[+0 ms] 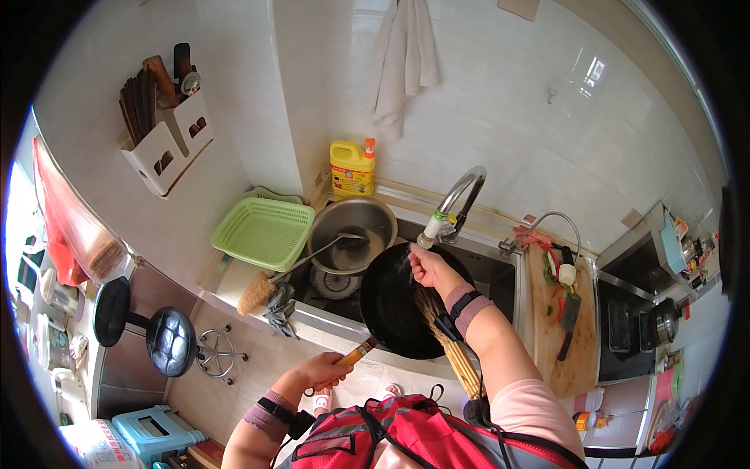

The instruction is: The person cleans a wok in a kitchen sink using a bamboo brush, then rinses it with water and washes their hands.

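My left hand grips the wooden handle of a large black wok, which rests over the sink and its front edge. My right hand is raised over the wok, just below the white filter nozzle of the chrome faucet; its fingers are curled, and whether it holds anything cannot be told. A straw brush with a bound handle lies over the wok's right part, partly under my right forearm. A steel basin with a long-handled ladle stands to the left of the wok.
Green plastic baskets and a yellow detergent jug stand at the back left. A loofah and a grey rag lie on the counter's front edge. To the right, a cutting board bears a cleaver and peppers.
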`<state>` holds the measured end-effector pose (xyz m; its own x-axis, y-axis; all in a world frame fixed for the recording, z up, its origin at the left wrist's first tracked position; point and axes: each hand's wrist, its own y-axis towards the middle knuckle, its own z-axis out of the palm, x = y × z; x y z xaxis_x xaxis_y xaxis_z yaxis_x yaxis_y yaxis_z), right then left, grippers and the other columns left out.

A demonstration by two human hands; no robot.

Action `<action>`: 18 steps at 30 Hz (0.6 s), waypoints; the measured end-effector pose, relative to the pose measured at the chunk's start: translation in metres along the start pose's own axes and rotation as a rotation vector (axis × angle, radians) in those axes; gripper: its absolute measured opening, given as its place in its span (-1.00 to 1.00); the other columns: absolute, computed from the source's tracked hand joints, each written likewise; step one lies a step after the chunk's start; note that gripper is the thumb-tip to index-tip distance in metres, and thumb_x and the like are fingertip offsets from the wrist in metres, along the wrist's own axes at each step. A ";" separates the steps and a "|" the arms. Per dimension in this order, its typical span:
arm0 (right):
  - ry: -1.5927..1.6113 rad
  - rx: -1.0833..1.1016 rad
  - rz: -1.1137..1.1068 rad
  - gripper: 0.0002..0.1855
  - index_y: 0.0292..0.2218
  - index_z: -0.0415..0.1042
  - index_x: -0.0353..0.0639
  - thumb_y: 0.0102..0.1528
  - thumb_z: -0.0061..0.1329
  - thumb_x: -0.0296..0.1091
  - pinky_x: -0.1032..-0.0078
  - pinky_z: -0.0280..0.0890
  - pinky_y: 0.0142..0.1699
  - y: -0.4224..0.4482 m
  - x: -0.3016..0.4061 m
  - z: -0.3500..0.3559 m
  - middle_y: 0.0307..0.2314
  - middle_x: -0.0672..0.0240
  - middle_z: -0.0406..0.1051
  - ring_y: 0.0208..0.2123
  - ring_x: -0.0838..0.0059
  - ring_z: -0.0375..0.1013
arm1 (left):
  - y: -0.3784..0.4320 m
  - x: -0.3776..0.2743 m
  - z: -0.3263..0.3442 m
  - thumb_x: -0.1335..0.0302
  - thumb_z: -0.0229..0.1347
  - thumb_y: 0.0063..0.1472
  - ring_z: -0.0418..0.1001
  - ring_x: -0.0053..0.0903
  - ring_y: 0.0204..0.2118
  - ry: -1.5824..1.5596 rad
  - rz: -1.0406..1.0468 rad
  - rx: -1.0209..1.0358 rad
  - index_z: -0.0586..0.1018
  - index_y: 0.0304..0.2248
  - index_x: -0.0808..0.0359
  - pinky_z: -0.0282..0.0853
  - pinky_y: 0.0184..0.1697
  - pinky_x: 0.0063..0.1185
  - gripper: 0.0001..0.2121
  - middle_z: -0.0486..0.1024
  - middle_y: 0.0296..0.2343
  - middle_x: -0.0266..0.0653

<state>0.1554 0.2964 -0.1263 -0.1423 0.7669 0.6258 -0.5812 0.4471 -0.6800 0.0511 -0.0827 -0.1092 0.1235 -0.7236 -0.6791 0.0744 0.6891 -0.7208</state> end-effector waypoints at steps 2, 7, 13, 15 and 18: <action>-0.073 -0.098 -0.098 -0.64 -0.52 0.29 -0.03 0.09 0.05 0.00 0.71 -0.10 -0.67 0.002 -0.002 0.008 -0.72 0.56 0.16 -0.74 0.70 0.06 | 0.001 -0.002 0.001 0.26 0.09 0.20 0.27 -0.72 -0.59 0.004 -0.008 0.002 0.45 -0.30 0.26 0.23 -0.56 -0.69 -0.76 0.34 -0.54 -0.45; -0.052 0.040 -0.084 -0.55 -0.56 0.24 0.00 0.07 0.03 0.14 0.70 -0.08 -0.68 0.005 0.000 0.002 -0.75 0.56 0.15 -0.74 0.69 0.07 | 0.000 -0.002 0.002 0.25 0.09 0.20 0.27 -0.72 -0.59 0.034 0.003 -0.008 0.45 -0.32 0.25 0.21 -0.57 -0.70 -0.77 0.34 -0.56 -0.46; -0.204 0.114 -0.322 -0.52 -0.58 0.23 -0.03 0.09 -0.01 0.16 0.63 0.01 -0.65 0.016 -0.004 -0.008 -0.76 0.51 0.18 -0.73 0.61 0.15 | 0.004 -0.001 0.002 0.25 0.08 0.21 0.26 -0.74 -0.61 0.010 -0.009 0.003 0.44 -0.34 0.24 0.19 -0.60 -0.70 -0.78 0.32 -0.59 -0.48; -0.285 0.055 -0.433 -0.51 -0.59 0.24 -0.05 0.11 -0.03 0.15 0.59 0.08 -0.62 0.022 -0.009 -0.003 -0.76 0.50 0.20 -0.70 0.57 0.20 | 0.000 -0.004 0.003 0.25 0.08 0.21 0.26 -0.74 -0.62 0.014 -0.025 -0.012 0.44 -0.35 0.24 0.18 -0.61 -0.71 -0.78 0.32 -0.59 -0.48; -0.488 -0.054 -0.535 -0.51 -0.59 0.29 -0.11 0.13 -0.05 0.12 0.51 0.20 -0.55 0.015 -0.007 0.010 -0.73 0.44 0.28 -0.66 0.48 0.31 | -0.009 -0.012 0.005 0.25 0.08 0.21 0.26 -0.73 -0.63 0.004 -0.043 -0.025 0.43 -0.36 0.24 0.17 -0.62 -0.71 -0.78 0.32 -0.59 -0.47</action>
<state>0.1402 0.2932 -0.1371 -0.1986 0.1494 0.9686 -0.6327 0.7352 -0.2431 0.0540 -0.0796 -0.0939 0.1165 -0.7527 -0.6479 0.0547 0.6562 -0.7526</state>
